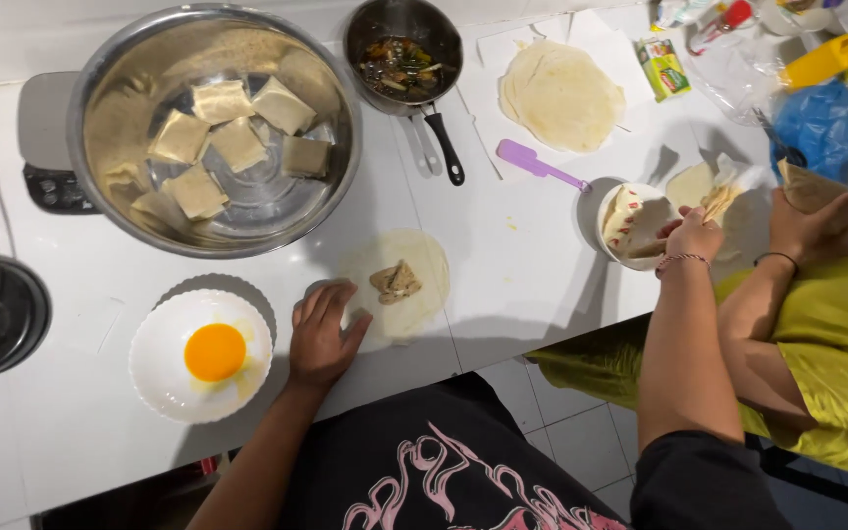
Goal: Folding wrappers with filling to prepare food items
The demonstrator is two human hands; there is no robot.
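Observation:
My left hand [321, 336] lies flat on the white counter with its fingers apart, touching the left edge of a round dough wrapper [414, 304]. A small lump of brown filling [397, 282] sits in the wrapper's middle. My right hand [694, 236], with a bead bracelet on the wrist, reaches to a small white bowl [612, 211] at the right. Its fingers are closed on a thin utensil [648, 249] that dips into the bowl.
A big steel bowl [100, 108] holds several folded square parcels. A white dish [159, 378] holds an egg yolk, a dark pan [402, 59] holds cooked filling, and beside a purple spatula [532, 162] lies a wrapper stack [561, 96]. Another person's hand [817, 228], yellow-clad, holds a wrapper.

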